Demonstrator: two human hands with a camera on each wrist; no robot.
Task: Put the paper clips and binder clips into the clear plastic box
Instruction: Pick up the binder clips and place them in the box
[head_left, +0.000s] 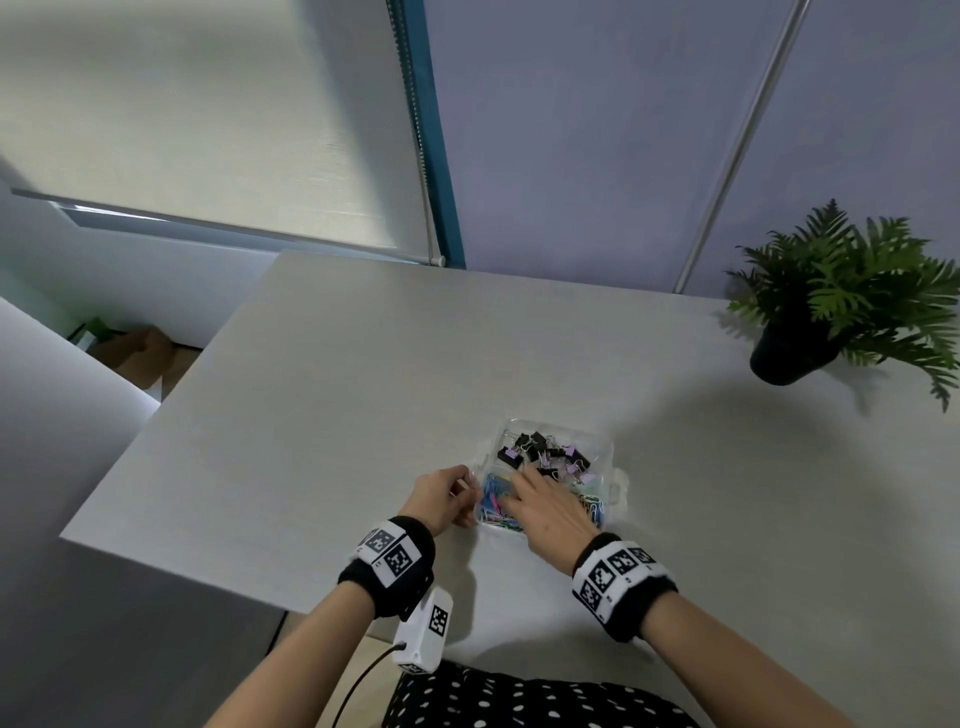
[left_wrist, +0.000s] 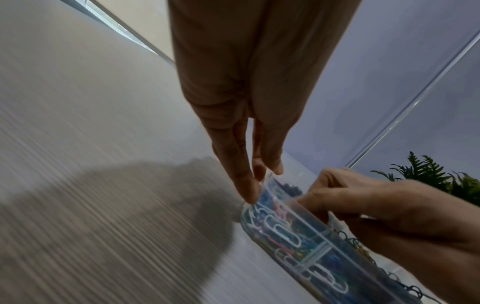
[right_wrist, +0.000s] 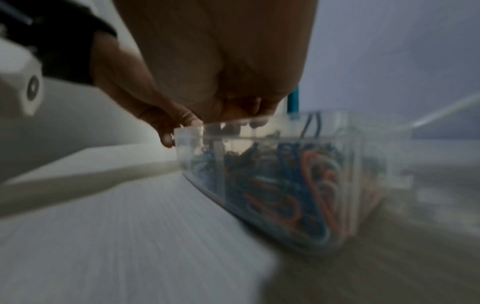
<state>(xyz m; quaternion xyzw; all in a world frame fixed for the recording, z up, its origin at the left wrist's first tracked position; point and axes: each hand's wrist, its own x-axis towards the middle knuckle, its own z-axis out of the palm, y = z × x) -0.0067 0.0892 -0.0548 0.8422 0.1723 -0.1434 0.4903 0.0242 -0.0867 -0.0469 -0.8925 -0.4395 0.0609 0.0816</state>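
The clear plastic box (head_left: 611, 453) stands on the grey table (head_left: 337, 389). Black and purple binder clips (head_left: 545, 451) fill its far compartment. Coloured paper clips (head_left: 492, 500) lie in the near ones and show through the wall (left_wrist: 283, 230) (right_wrist: 306, 185). My left hand (head_left: 445, 500) holds the box's left wall, and its straight fingertips (left_wrist: 249, 190) pinch the rim at the corner. My right hand (head_left: 546, 508) reaches over the near edge. Its bent fingers (left_wrist: 324, 186) dip among the paper clips, and what they hold is hidden. The right wrist view is blurred.
A potted fern (head_left: 831, 312) stands at the table's far right. The table's left edge runs close to my left forearm, with floor and a cardboard box (head_left: 150, 353) beyond it. Bare tabletop stretches behind and to the left of the box.
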